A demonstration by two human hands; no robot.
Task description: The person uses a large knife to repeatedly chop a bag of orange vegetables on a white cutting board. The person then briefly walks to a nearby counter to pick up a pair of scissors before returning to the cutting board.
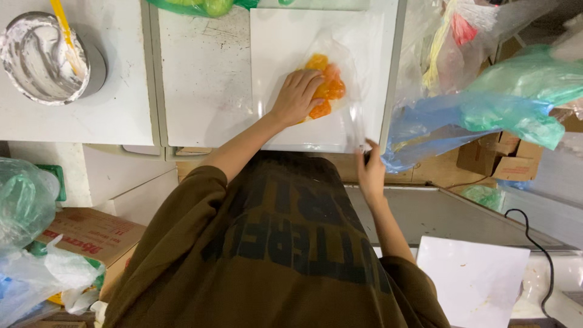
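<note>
Left hand lies flat, fingers spread, pressing the clear bag of orange pieces onto the white counter. Right hand pinches the bag's near edge. Risk: uneven pressure may squeeze pieces beyond the fingertips or tear the film.

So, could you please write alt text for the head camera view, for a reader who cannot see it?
Seen from above, a person's left hand presses flat on a clear plastic bag of orange pieces lying on a white cutting board, while the right hand pinches the bag's near edge. A metal bowl with a yellow utensil sits at the far left.
</note>
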